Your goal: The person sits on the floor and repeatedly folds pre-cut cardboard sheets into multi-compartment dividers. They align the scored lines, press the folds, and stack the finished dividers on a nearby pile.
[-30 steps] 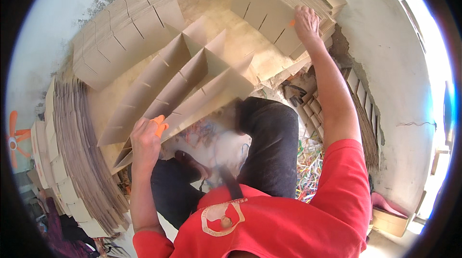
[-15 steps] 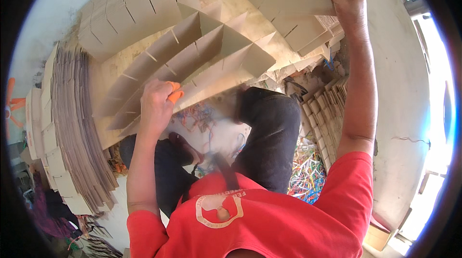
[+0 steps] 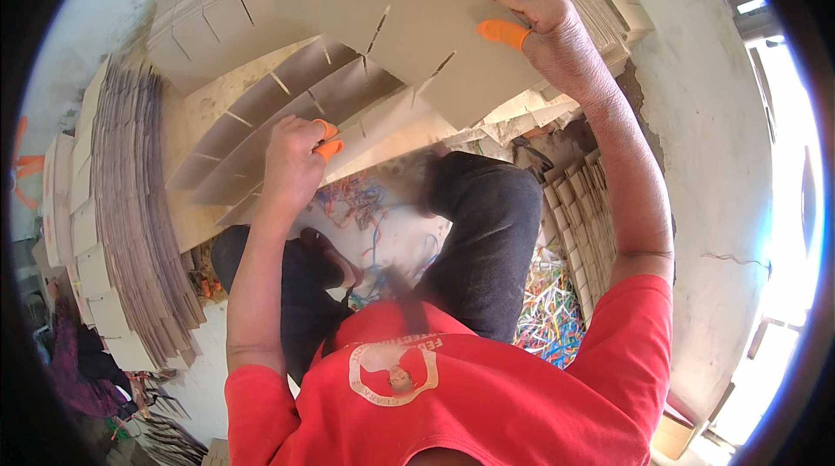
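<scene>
Head view: right hand (image 3: 557, 27) behind slotted cardboard sheet (image 3: 391, 14)

Slotted sheet (image 3: 409, 23) above divider grid (image 3: 287, 118) — cardboard stack (image 3: 130, 205) left

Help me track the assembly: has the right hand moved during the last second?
Yes. The right hand has lifted a flat slotted cardboard sheet off the far stack, toward the cardboard divider grid.
</scene>
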`<state>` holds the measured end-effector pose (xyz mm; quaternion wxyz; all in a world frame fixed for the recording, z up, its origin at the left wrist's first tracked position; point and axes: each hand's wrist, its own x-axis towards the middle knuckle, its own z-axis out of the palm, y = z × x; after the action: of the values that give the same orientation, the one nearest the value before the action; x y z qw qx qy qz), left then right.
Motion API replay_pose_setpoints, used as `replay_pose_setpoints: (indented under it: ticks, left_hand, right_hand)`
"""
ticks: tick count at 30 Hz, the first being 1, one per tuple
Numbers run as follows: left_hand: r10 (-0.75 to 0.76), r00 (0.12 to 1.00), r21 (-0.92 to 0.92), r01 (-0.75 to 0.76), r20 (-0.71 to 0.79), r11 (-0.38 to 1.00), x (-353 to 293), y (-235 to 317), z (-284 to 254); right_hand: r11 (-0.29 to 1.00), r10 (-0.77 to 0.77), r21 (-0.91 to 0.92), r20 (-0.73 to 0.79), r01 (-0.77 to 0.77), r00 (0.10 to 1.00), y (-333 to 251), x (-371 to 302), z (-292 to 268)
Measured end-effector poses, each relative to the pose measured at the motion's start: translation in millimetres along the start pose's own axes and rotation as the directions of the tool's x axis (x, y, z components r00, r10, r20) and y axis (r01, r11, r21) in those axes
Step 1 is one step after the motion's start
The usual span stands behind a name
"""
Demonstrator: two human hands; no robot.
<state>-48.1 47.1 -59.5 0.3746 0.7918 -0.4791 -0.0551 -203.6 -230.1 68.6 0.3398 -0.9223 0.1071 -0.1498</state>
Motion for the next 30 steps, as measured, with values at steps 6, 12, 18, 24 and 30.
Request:
replay_pose_setpoints:
  ticks: [6,12,18,24,30]
  left_hand:
    - [-0.025,1.000,-0.009,0.025,0.016,1.000,-0.5,-0.5,-2.0]
    - [-0.092,0.995,-0.035,0.093,0.050,0.995,2.2,-4.2,-1.6]
    - [-0.063,0.997,-0.035,0.064,0.034,0.997,2.4,-9.8,-0.9]
    - [-0.033,0.997,-0.067,0.029,-0.068,0.997,17.8,2.4,-17.3]
    - [0.202,0.897,0.366,-0.049,-0.394,0.929,85.2,-55.9,-24.9]
  right_hand:
    - [0.996,-0.094,-0.009,-0.064,0.094,0.994,3.3,2.1,2.4]
    - [0.998,-0.049,0.026,-0.013,0.050,0.999,-0.8,9.7,0.9]
    - [0.998,-0.055,-0.032,0.032,0.056,0.998,13.1,7.8,18.0]
    - [0.994,-0.074,-0.059,0.201,0.087,0.977,22.1,5.8,40.1]
    - [0.970,-0.206,-0.071,0.250,0.230,0.946,26.1,8.0,66.1]
